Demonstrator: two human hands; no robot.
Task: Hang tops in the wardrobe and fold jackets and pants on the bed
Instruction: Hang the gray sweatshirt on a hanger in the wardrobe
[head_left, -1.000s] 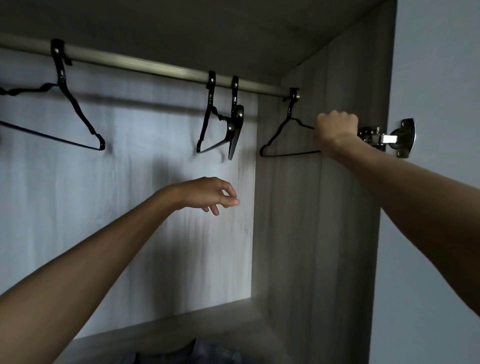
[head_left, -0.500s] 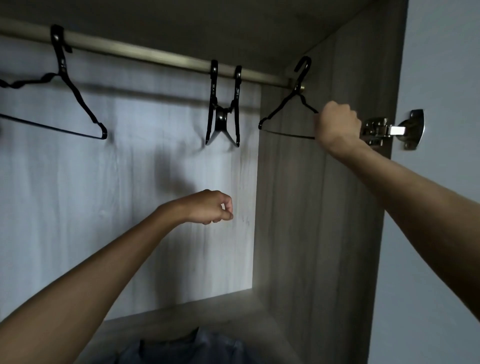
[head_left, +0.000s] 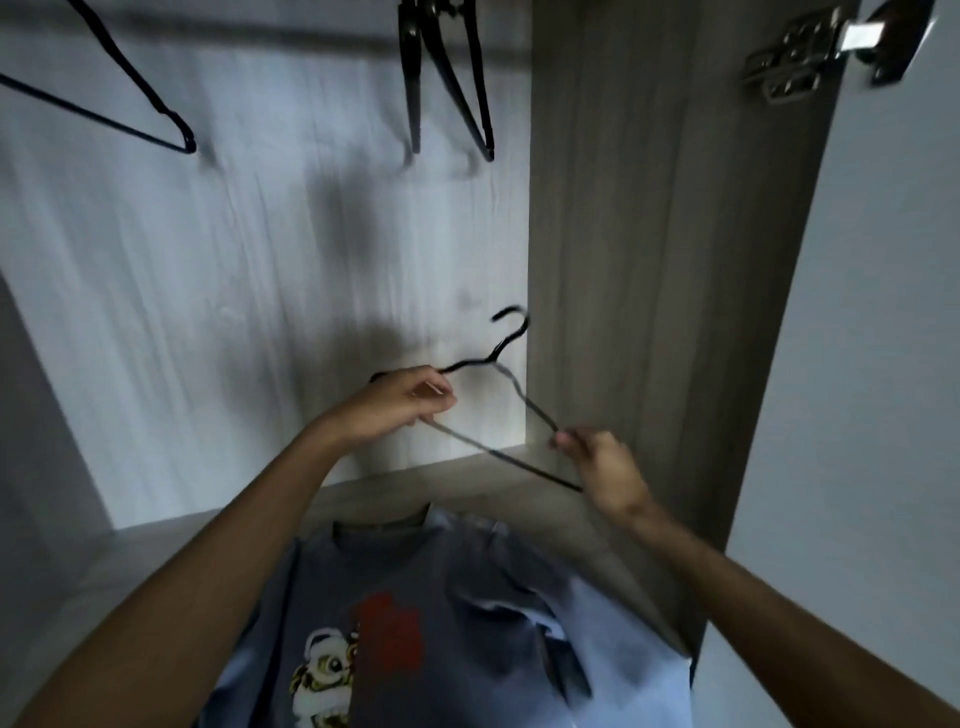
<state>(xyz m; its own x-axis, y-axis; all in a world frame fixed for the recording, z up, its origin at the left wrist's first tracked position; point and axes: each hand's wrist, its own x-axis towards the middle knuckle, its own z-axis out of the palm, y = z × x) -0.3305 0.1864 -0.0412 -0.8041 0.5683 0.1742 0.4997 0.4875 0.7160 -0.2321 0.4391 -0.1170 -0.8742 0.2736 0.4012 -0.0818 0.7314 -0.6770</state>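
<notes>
1. The step in hand is fitting a hanger (head_left: 519, 462) to a top. The left hand (head_left: 400, 400) pinches its left shoulder near the neck, and the right hand (head_left: 602, 467) pinches its right corner.
2. The grey printed shirt (head_left: 441, 597) lies at bottom centre, collar toward the back wall, just below the hanger and not touching it.
3. Next, I judge, one hand must let go to lift the collar so a hanger arm can slip inside.
4. The wardrobe side panel (head_left: 649, 260) stands close beside the right hand and the hook. Open room lies to the left. The spare hangers (head_left: 447, 78) at top centre hang well apart.
</notes>
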